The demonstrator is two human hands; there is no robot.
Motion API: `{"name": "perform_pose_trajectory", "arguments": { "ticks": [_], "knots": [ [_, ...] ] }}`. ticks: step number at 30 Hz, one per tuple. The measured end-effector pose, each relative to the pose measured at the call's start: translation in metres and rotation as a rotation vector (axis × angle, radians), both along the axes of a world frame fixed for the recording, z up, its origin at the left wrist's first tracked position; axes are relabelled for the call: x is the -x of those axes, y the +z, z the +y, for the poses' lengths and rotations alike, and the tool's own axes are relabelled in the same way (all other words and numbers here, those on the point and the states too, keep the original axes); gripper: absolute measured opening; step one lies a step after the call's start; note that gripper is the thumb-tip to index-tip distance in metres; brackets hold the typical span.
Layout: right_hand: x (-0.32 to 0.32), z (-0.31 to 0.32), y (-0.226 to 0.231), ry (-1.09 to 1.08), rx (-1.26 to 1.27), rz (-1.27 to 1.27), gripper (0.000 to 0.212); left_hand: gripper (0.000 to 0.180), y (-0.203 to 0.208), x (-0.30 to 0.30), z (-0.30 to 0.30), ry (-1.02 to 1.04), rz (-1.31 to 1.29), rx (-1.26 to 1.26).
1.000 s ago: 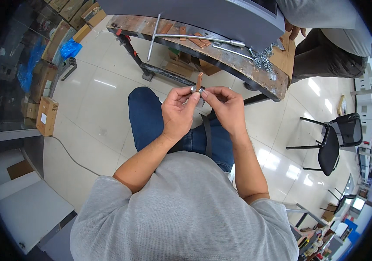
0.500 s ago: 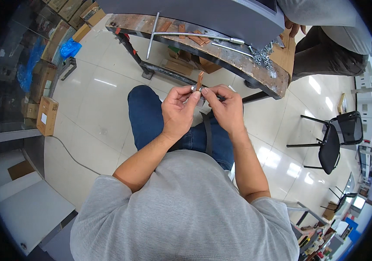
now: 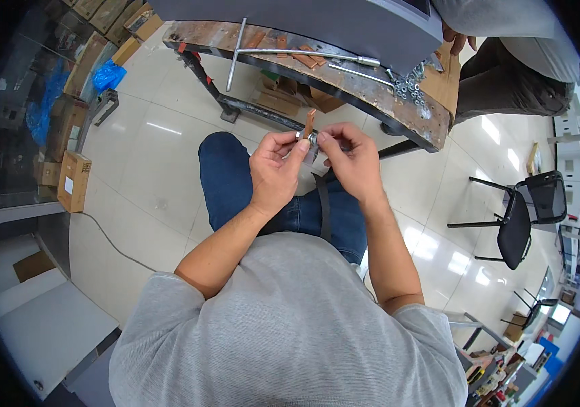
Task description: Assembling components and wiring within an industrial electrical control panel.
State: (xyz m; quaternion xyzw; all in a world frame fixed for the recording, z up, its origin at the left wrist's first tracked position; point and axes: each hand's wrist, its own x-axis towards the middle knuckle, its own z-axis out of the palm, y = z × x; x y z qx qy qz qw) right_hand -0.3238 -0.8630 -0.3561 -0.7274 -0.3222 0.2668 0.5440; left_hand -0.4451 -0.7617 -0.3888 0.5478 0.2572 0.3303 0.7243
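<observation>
Above my lap, my left hand (image 3: pixel 275 169) pinches a short copper bar (image 3: pixel 310 121), which stands up from the fingertips. A silvery bolt head (image 3: pixel 298 136) shows on the bar's left side, by my left fingers. My right hand (image 3: pixel 353 163) is closed in a pinch just right of the bar, at a small metal piece on the bolt's other side. The fingers hide most of that piece, so its kind cannot be told.
Ahead, a worn workbench (image 3: pixel 432 129) carries a grey metal cabinet (image 3: pixel 290 24), a long T-shaped wrench (image 3: pixel 303 52), a metal rod (image 3: pixel 361 74), copper bars (image 3: pixel 282 45) and a pile of nuts and washers (image 3: pixel 408 89). A person (image 3: pixel 513 81) stands far right. A black chair (image 3: pixel 515 230) is at right.
My right hand has drawn slightly right and up from the copper bar, showing more metal beside it. My left hand, with the bar, has shifted slightly left.
</observation>
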Motion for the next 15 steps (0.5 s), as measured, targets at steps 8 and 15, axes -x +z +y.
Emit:
{"name": "perform_pose_trajectory", "arguments": {
  "ticks": [8, 15],
  "knots": [
    [0.001, -0.001, 0.015, -0.021, -0.028, -0.120, 0.013, 0.022, 0.002, 0.000, -0.002, -0.019, -0.007, -0.019],
    [-0.001, -0.003, 0.018, -0.001, 0.007, -0.152, 0.017, 0.021, 0.005, 0.001, -0.006, -0.055, 0.025, -0.024]
  ]
}}
